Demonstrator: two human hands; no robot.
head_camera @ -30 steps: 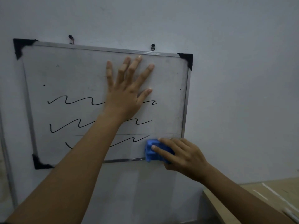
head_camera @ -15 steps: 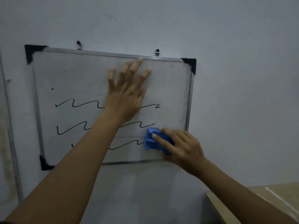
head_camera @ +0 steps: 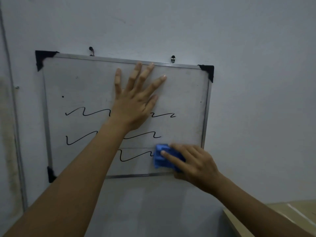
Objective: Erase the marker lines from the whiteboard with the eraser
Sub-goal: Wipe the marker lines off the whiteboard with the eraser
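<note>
Whiteboard [head_camera: 82,82] on grey wall [head_camera: 256,82]; left hand [head_camera: 135,106] splayed flat centre-frame, right hand [head_camera: 193,161] gripping blue eraser [head_camera: 160,156] against wavy marker lines [head_camera: 82,139].

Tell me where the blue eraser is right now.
The blue eraser is pressed on the whiteboard's lower right area under the right hand, at the right end of the lowest wavy marker line.

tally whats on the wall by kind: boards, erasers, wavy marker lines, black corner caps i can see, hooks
whiteboard: 1
blue eraser: 1
wavy marker lines: 3
black corner caps: 3 visible; the fourth corner is hidden behind the right hand
hooks: 2
total: 10
</note>
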